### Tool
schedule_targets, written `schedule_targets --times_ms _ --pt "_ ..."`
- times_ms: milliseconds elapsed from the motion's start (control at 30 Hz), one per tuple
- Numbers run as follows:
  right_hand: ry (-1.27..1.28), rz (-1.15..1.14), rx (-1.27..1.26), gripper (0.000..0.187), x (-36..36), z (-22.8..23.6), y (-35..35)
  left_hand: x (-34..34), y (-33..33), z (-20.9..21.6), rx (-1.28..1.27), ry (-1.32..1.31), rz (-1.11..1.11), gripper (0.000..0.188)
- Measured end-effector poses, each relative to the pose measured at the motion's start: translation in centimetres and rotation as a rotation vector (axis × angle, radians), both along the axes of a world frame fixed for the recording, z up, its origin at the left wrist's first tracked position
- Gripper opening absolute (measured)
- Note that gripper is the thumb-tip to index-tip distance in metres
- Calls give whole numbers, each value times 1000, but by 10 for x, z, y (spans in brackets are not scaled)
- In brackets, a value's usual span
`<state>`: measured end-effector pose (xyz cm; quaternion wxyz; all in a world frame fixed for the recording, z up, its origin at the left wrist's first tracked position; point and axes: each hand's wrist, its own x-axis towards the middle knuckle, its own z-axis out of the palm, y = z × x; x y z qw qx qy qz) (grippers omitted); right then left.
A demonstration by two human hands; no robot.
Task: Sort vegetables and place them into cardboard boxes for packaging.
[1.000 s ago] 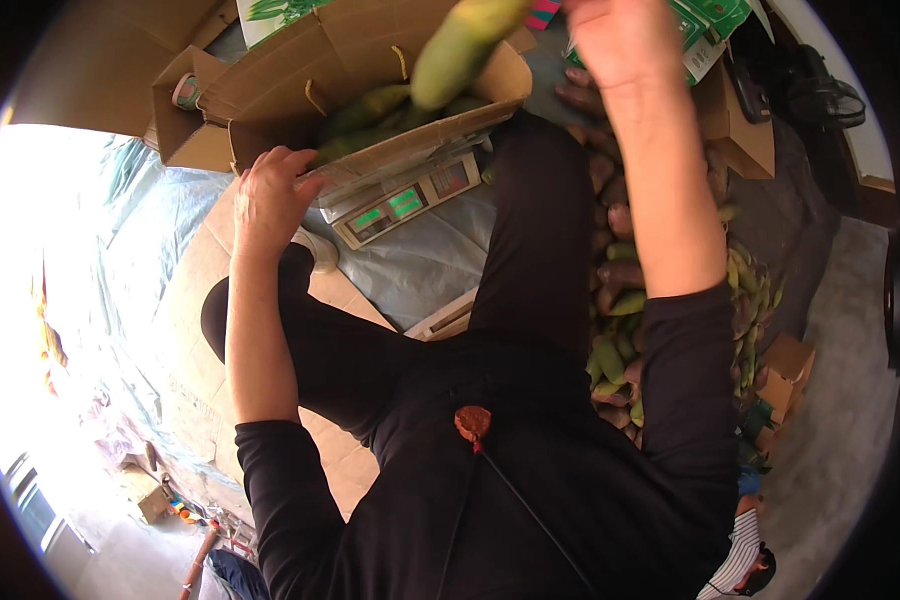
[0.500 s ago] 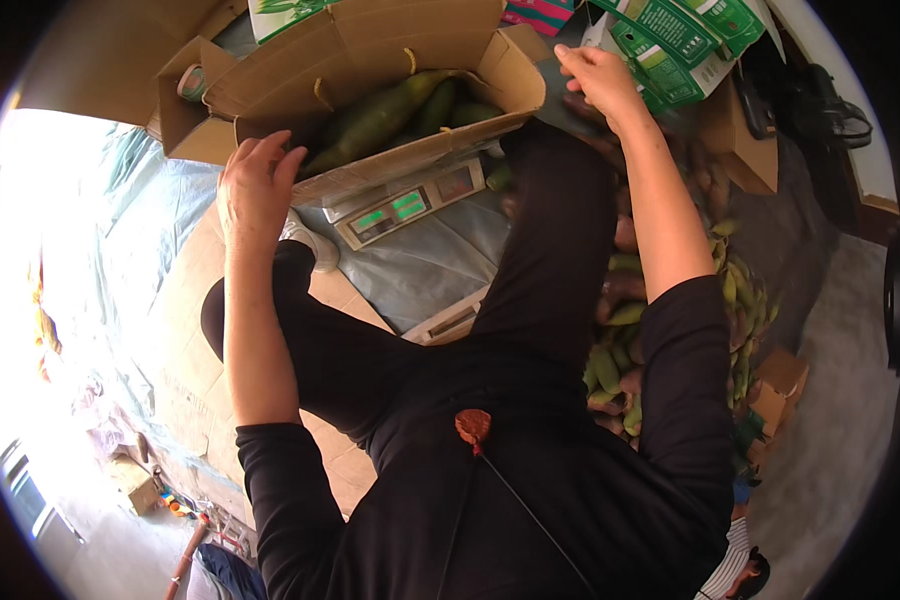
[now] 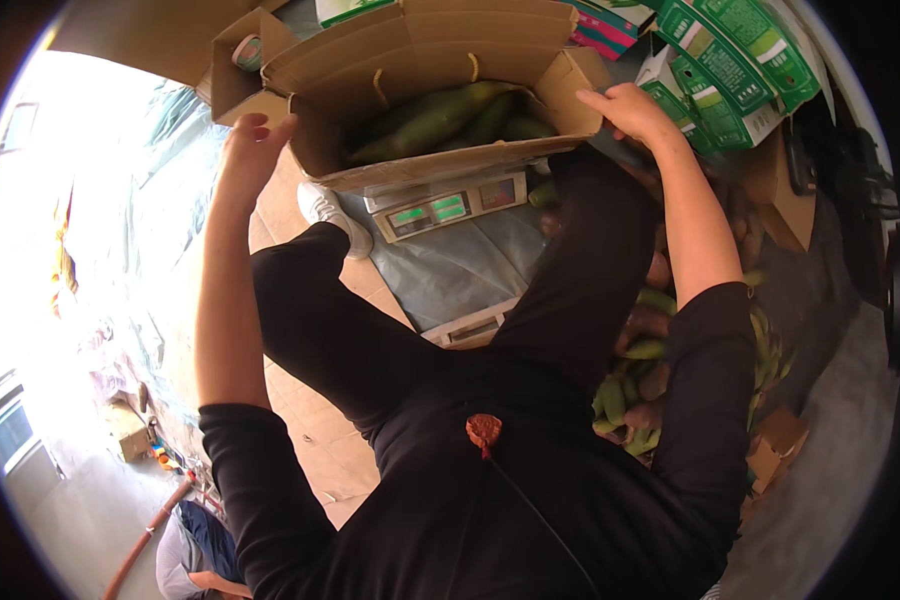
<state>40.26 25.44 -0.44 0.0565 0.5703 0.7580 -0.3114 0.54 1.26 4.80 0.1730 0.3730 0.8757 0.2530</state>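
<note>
A brown cardboard box with its flaps up sits on a digital scale with lit green displays. Large, long green vegetables lie inside, and two yellow cord loops show on the far inner wall. My left hand is at the box's left front corner, beside the folded-out left flap, fingers bent and apart. At the other end, my right hand reaches its extended thumb and finger to the right side flap. Neither hand visibly grips the cardboard.
Green printed cartons stand at the far right. Beside my right leg lies a pile of green and reddish-brown produce. A white shoe rests left of the scale. Another person is partly visible at lower left.
My right hand has come in to the box's right flap, which now stands more upright. My left hand has moved outward from the front corner. The whole view has shifted, carrying the box rightward.
</note>
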Motion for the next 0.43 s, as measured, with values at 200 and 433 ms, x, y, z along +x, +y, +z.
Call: schedule_targets --times_ms 200,433 --pt "-20 38 -68 59 -7 -15 8 -30 25 -40 -458 137 -221 59" --pt "-135 204 96 51 -19 -20 16 -41 28 -65 -543 208 -321 49"
